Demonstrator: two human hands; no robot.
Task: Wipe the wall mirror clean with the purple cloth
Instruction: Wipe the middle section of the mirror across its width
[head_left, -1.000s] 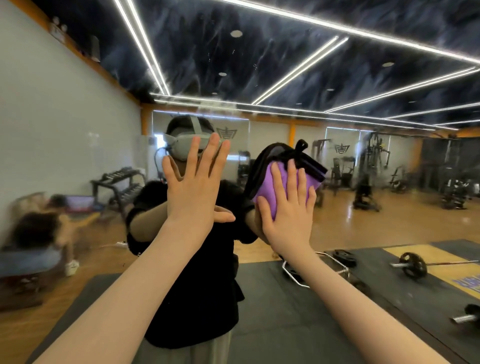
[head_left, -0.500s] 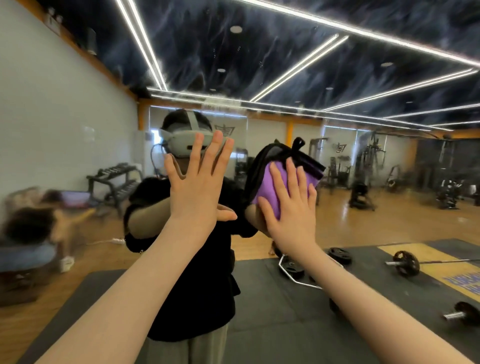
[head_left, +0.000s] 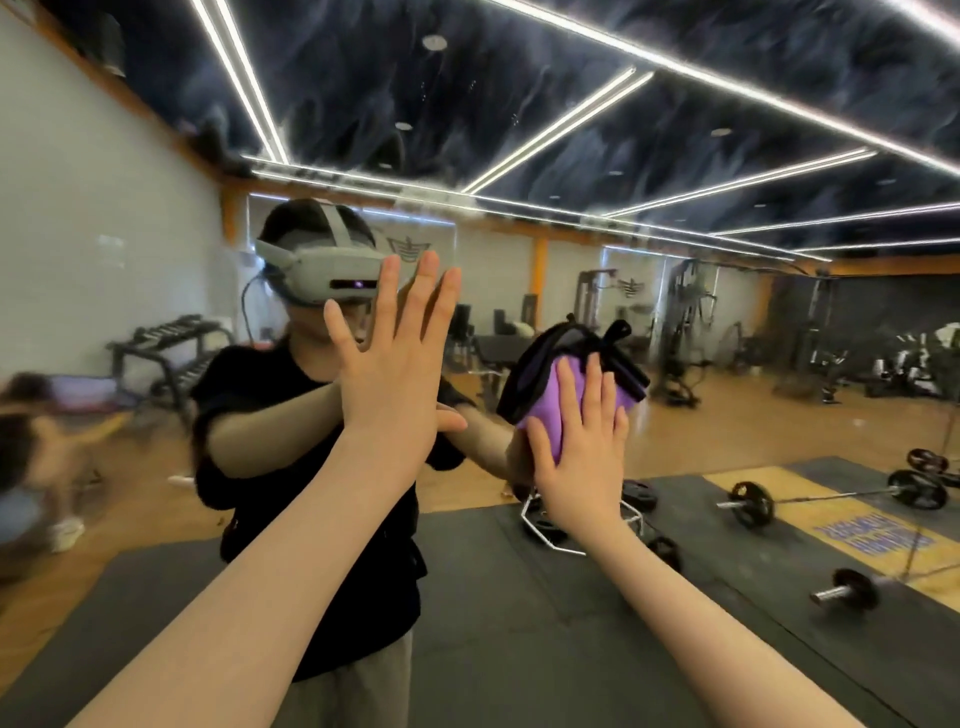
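- Right hand (head_left: 579, 447), fingers straight, presses purple cloth (head_left: 553, 410) flat on wall mirror (head_left: 727, 364), lower than earlier, right of centre.
- Left hand (head_left: 389, 364) spread against glass, unmoved.
- Mirror continues right, unobstructed.

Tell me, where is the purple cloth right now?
In the head view, the purple cloth sits right of centre, pressed flat against the wall mirror under the right hand, beside the bare left hand.

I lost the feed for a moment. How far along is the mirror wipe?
Mid-wipe. The right hand presses the purple cloth flat on the wall mirror, fingers straight. The left hand braces open on the glass. No cleaned patch is distinguishable, so how much is left cannot be judged.
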